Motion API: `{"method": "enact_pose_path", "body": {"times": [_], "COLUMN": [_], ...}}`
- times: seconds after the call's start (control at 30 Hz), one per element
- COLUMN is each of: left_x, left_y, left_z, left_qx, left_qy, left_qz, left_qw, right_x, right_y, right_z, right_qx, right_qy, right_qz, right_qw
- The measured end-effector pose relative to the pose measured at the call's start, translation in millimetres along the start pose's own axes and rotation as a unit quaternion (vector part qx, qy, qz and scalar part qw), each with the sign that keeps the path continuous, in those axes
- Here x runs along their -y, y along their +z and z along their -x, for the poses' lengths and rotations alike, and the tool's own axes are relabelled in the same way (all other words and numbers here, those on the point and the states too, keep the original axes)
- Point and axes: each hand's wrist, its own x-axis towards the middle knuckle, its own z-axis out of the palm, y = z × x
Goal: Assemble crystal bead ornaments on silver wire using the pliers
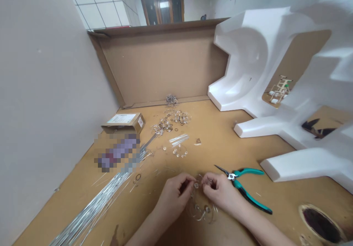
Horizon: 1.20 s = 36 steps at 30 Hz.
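Left hand: the left hand (176, 192) had its thumb and finger pinched together on a thin wire piece (196, 185) with a clear bead.
Right hand: the right hand (219, 191) was also closed at the fingertips, and it seemed to grip the other side of this same piece.
Wire piece: it lay between the two hands, curved across the narrow gap; the bead was nearer to the left fingertips. Its long axis I cannot tell, because the fingers covered its ends.
Wire loops: more wire loops (207, 210) with beads were just below the hands, on the body side.
Pliers: the pliers (231, 176) rested beside the right hand, nose pointing away and to the left, handles spread to the right.
Clear tubes: the clear tubes (178, 140) lay beyond the hands.
Wire bundle: the long wire bundle (102, 196) ran slantwise at the left, well apart from the right hand.
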Motion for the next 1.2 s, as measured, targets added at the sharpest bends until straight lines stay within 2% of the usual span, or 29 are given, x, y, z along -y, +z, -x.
{"method": "enact_pose_path", "body": {"times": [0.2, 0.47, 0.7, 0.8, 0.87, 0.97, 1.1, 1.2], "left_x": [-5, -2, -3, -3, -3, -4, -5, -4], "left_y": [0.0, 1.4, 4.0, 7.1, 8.0, 4.9, -5.0, -11.7], "left_z": [-1, 1, 5, 8, 8, 7, 1, -1], "left_qx": [0.01, 0.022, 0.054, 0.064, 0.066, 0.066, 0.059, 0.053], "left_qy": [0.055, 0.094, 0.157, 0.178, 0.185, 0.174, 0.112, 0.06], "left_qz": [-0.075, -0.174, -0.356, -0.395, -0.4, -0.346, -0.163, -0.069], "left_qw": [0.996, 0.98, 0.92, 0.899, 0.895, 0.919, 0.979, 0.994], "right_x": [4, 3, 0, -2, -1, 0, 1, 1], "right_y": [-1, -1, 3, 4, 4, 1, -3, -5], "right_z": [4, 8, 11, 11, 11, 11, 11, 9], "right_qx": [-0.012, -0.031, -0.038, -0.04, -0.043, -0.032, 0.008, 0.016], "right_qy": [-0.017, -0.058, -0.082, -0.086, -0.082, -0.081, -0.092, -0.096], "right_qz": [0.049, 0.144, 0.184, 0.185, 0.179, 0.168, 0.165, 0.152], "right_qw": [0.999, 0.987, 0.979, 0.978, 0.98, 0.982, 0.982, 0.983]}}
